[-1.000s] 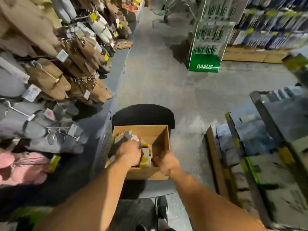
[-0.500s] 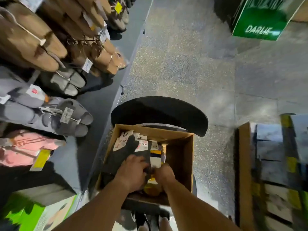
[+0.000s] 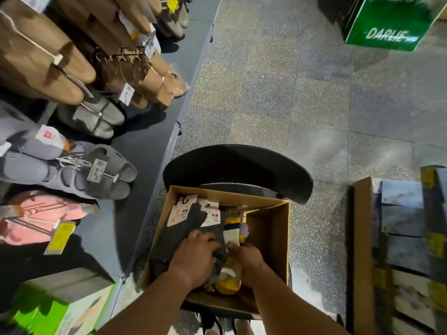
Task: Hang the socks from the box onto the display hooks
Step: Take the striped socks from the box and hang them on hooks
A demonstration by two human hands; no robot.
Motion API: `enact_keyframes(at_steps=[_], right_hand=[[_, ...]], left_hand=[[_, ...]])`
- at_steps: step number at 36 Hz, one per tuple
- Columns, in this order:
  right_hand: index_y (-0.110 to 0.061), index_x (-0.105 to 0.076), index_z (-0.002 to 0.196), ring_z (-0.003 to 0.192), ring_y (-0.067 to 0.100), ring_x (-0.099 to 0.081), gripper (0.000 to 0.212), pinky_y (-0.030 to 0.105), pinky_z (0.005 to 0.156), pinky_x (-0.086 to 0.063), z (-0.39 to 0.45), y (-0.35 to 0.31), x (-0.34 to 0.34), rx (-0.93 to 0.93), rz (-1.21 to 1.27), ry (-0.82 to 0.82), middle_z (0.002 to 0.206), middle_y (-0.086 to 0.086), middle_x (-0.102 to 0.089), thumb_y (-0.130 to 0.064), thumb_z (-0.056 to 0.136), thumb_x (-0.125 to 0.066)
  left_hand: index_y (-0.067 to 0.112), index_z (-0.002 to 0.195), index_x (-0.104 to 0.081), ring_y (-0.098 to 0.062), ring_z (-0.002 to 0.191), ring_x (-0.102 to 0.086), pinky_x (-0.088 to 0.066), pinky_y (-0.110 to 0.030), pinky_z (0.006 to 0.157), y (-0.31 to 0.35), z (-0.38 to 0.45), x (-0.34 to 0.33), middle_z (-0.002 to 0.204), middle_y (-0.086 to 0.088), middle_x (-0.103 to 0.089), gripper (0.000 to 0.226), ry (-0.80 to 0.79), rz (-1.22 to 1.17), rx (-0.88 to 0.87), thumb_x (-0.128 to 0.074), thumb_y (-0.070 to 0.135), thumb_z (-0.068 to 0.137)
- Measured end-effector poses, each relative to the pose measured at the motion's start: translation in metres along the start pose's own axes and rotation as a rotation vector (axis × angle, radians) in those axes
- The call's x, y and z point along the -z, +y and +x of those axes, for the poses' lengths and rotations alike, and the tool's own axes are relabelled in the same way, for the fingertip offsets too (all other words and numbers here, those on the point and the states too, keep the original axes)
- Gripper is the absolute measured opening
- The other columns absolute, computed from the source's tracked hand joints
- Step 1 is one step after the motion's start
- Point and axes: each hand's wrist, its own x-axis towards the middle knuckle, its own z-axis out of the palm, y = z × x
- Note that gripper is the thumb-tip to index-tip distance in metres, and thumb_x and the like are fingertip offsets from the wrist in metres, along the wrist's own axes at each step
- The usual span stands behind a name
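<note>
Left hand (image 3: 197, 256) down inside the cardboard box (image 3: 268, 228), palm pressed over a stack of dark grey socks (image 3: 180, 234), fingers curled over the stack's right edge in what looks like a closing grip on the top pairs. Right hand (image 3: 249, 258) just beside it, touching the bundle of white, yellow and lilac socks (image 3: 232, 232), fingers tucked down among them; cannot tell whether closed on a pair or only parting them. White header cards (image 3: 179, 213) with black plastic hangers poking up at the far end of the grey stack, toward the back wall of the box. Box resting on the seat of a black chair (image 3: 238, 166), right half of the box bare down to the cardboard.

Step in hand, by the look of it: picking a batch out of the box, nothing lifted clear yet, nothing on its way to the rack. Task early, judging by the many pairs left in the box.

Further out, to the left, the display rack with tan slippers (image 3: 48, 66) and grey slippers (image 3: 101, 175) hanging from hooks, price tags dangling. Green carton (image 3: 391, 22) well apart across the speckled floor.

Next move calls for: a firm pinch near the header cards so the hangers stay aligned, a straight lift clear of the box walls, then a turn left toward a free hook; no free hook visible from here, so finding one first
</note>
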Motion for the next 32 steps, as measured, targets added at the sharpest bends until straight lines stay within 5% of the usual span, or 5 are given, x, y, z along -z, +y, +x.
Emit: enact_keyframes(at_steps=[13,20,26,30,32], right_hand=[[-0.009,-0.061,0.110,0.085,0.033,-0.069,0.024,0.045,0.073,-0.058,-0.082,-0.011,0.040,0.239,-0.177,0.062,0.095,0.014,-0.071,-0.005,0.088,-0.070],[-0.006,-0.064,0.118,0.094,0.036,-0.071,0.033,0.051,0.085,-0.058,-0.185,-0.030,0.011,0.527,-0.084,-0.148,0.105,0.018,-0.074,-0.001,0.086,-0.069],[0.010,-0.055,0.122,0.087,0.036,-0.068,0.046,0.049,0.080,-0.055,-0.263,-0.058,-0.061,0.705,-0.162,-0.293,0.101,0.027,-0.069,0.007,0.078,-0.071],[0.009,-0.058,0.124,0.103,0.045,-0.061,0.059,0.062,0.098,-0.045,-0.315,-0.063,-0.110,0.744,-0.301,-0.451,0.119,0.038,-0.060,-0.014,0.071,-0.070],[-0.001,-0.060,0.123,0.105,0.038,-0.064,0.055,0.048,0.094,-0.054,-0.343,-0.054,-0.141,0.807,-0.432,-0.448,0.115,0.024,-0.066,-0.037,0.083,-0.073]], left_hand=[[0.027,0.138,-0.057,-0.020,0.127,-0.052,-0.041,-0.034,0.109,0.007,-0.019,0.033,0.142,0.000,-0.054,0.036,-0.141,-0.307,0.131,-0.050,0.032,0.103],[0.031,0.123,-0.066,-0.019,0.118,-0.062,-0.048,-0.040,0.101,0.028,-0.086,0.078,0.124,0.007,-0.071,0.048,-0.051,-1.338,0.172,-0.045,0.065,0.096],[0.012,0.113,-0.065,-0.003,0.067,-0.072,-0.055,-0.018,0.058,0.039,-0.165,0.142,0.074,0.008,-0.077,0.023,0.307,-1.473,-0.070,-0.052,0.029,0.103],[0.017,0.120,-0.066,-0.029,0.103,-0.071,-0.054,-0.054,0.096,0.016,-0.223,0.169,0.112,-0.012,-0.074,0.055,0.575,-1.447,-0.088,-0.071,0.059,0.085],[0.023,0.110,-0.071,-0.024,0.101,-0.072,-0.054,-0.054,0.096,0.000,-0.255,0.173,0.110,-0.007,-0.076,0.045,0.761,-1.403,-0.054,-0.069,0.060,0.084]])
